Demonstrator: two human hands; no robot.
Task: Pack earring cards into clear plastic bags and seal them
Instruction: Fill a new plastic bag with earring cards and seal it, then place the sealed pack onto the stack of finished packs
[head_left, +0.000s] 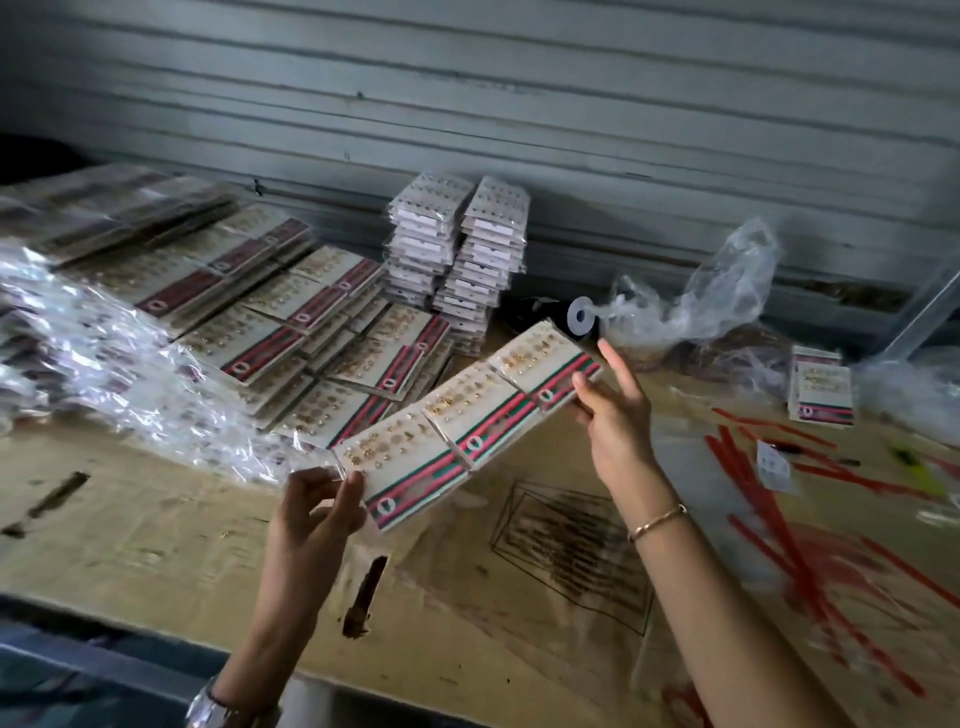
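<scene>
Holding a row of three white earring cards with red-and-green striped bottoms and small gold studs (467, 431) up above a tabletop covered in brown cardboard (156, 530), a person spans the row slantwise between both hands. The left hand (317, 514), lower and nearer the front edge, pinches the row's left end between thumb and curled fingers, where a flap of clear plastic film (306, 449) sticks out. The right hand (615, 415), higher and toward the back, grips the right end with the thumb on the card's face and fingers behind it, the forefinger raised straight. A thin gold bracelet (657, 521) circles the right wrist, and a silver wristwatch (208, 706) the left. Over the back left of the tabletop lie overlapping piles of matching striped cards (291, 312), with shiny loose clear plastic bags (78, 364) along the left edge. Two tall stacks of white bagged cards (457, 249) stand at the back edge against a grey ribbed shutter (519, 104). Just behind the right hand sits a black roll with a white core (582, 317), beside a crumpled clear plastic bag (717, 291). Toward the right edge rest a small stack of striped cards (821, 384) and scattered thin red strips (779, 519).
</scene>
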